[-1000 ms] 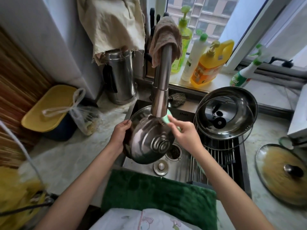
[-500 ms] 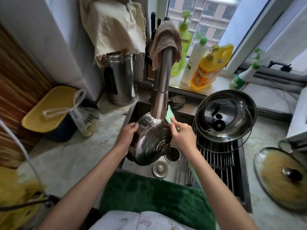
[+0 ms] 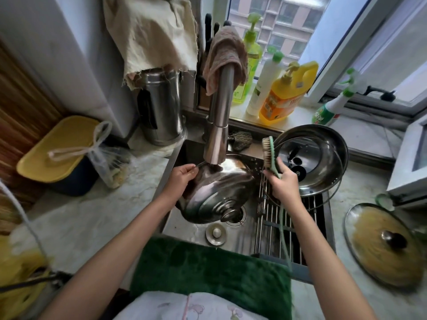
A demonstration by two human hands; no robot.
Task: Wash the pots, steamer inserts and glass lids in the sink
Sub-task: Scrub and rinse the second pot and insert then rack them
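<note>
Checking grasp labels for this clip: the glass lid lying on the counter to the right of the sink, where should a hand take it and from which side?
Take the glass lid by its dark centre knob, coming from above. It lies flat, dome up, rim against the counter, so the knob is the only raised grip.

Faucet [image 3: 218,125] overhangs the held steel lid [image 3: 217,192]; drain [image 3: 238,214] beneath stays reachable.

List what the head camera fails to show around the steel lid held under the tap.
- Steel lid: underside faces away; the tap covers its far rim.
- Water flow: too faint to tell.
- Brush handle: hidden inside the right hand.
- Left hand: fingertips tucked behind the rim.
</note>
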